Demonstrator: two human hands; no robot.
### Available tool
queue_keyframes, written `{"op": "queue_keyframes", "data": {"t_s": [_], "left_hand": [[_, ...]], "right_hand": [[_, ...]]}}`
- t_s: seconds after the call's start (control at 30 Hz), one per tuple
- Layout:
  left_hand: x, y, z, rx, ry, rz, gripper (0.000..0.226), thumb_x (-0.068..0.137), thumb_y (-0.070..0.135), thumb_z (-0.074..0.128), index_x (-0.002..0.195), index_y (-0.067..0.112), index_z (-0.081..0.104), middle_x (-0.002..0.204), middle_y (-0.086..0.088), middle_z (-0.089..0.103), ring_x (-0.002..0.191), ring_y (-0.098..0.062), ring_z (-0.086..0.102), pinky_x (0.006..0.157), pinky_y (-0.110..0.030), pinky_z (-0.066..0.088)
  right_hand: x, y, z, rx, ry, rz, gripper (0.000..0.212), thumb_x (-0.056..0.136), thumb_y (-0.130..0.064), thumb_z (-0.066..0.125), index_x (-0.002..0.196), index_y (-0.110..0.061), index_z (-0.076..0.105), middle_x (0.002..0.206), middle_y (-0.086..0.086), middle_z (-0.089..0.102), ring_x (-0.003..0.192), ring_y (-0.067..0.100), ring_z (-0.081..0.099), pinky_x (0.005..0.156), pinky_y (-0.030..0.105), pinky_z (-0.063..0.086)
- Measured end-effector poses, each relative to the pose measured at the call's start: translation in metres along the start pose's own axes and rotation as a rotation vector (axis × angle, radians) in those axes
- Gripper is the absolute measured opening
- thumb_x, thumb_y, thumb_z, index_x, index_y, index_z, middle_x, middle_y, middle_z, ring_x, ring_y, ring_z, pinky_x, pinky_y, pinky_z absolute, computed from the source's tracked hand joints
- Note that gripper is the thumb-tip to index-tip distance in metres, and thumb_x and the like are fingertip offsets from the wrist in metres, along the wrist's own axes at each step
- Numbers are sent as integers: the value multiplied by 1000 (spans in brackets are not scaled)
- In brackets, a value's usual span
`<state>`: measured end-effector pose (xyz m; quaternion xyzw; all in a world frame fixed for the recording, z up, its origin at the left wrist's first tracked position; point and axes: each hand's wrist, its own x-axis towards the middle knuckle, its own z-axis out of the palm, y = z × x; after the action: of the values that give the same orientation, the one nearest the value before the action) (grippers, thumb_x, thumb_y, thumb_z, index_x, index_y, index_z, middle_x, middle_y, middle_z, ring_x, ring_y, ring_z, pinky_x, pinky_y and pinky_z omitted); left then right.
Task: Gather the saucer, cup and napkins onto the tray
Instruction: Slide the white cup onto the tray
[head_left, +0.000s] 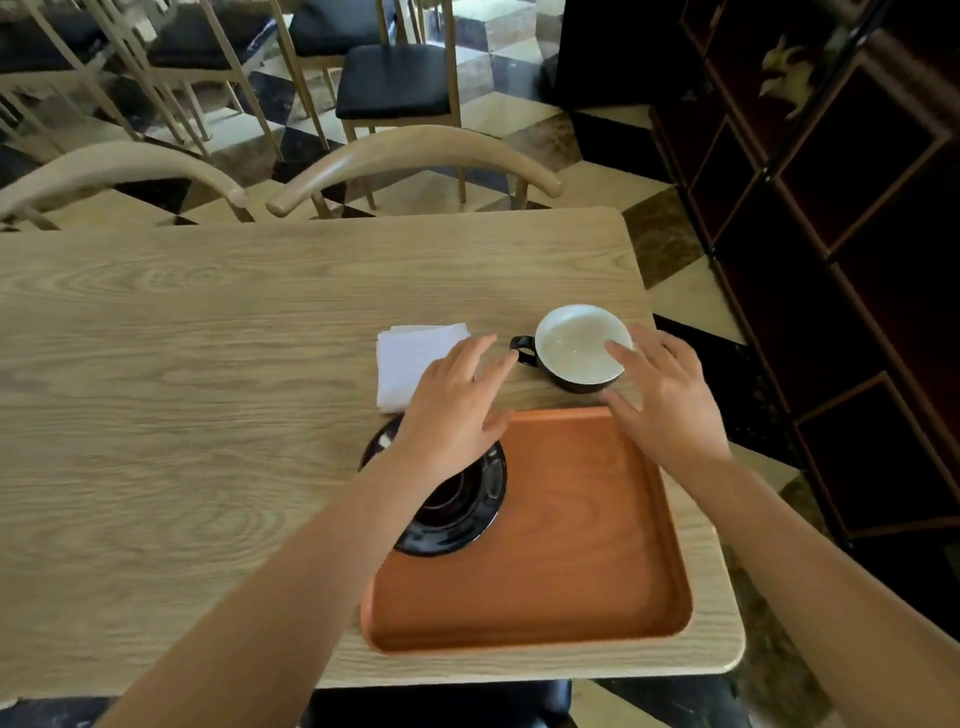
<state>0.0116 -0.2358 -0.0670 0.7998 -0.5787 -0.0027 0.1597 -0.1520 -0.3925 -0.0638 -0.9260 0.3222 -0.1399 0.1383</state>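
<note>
Both hands, left (457, 395) and right (665, 395), hover spread over a pale wooden table (182, 364) amid chairs (415, 150) on checkered floor (524, 119).

We note one head-worn view, angled forward and down, close over the table (208, 322); chairs (410, 156) at twelve o'clock.

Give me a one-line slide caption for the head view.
Both open hands, left and right, reach for the cup beyond the tray.
</note>
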Motion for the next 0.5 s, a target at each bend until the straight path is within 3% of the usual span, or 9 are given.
{"op": "queue_keyframes", "data": {"t_s": [0.1,0.2,0.37,0.5], "left_hand": [[28,7,20,55,-66,47,63,82,28,64,137,13,36,146,-19,30,133,-32,31,100,-47,37],[44,9,36,91,-148,27,66,83,33,62,139,16,31,150,-18,22,135,-31,25,101,-45,34],[57,11,47,-133,-107,-35,54,81,30,67,128,10,49,138,-18,40,129,-30,35,92,-45,46],[60,12,48,-205,-27,-76,45,76,28,73,115,7,60,129,-16,50,124,-31,40,94,-46,45]], "right_hand": [[7,19,8,-36,-149,-28,50,84,-22,65,131,-15,50,147,7,39,134,33,29,98,49,40],[12,27,18,-2,-188,-83,46,85,-18,64,129,-13,52,146,7,41,134,31,34,105,45,34],[19,29,25,77,-119,-109,35,74,-10,74,107,-1,66,128,20,58,115,35,55,94,47,46],[18,29,23,93,-52,-152,27,67,-5,79,90,4,70,112,25,66,100,40,64,84,51,54]]}}
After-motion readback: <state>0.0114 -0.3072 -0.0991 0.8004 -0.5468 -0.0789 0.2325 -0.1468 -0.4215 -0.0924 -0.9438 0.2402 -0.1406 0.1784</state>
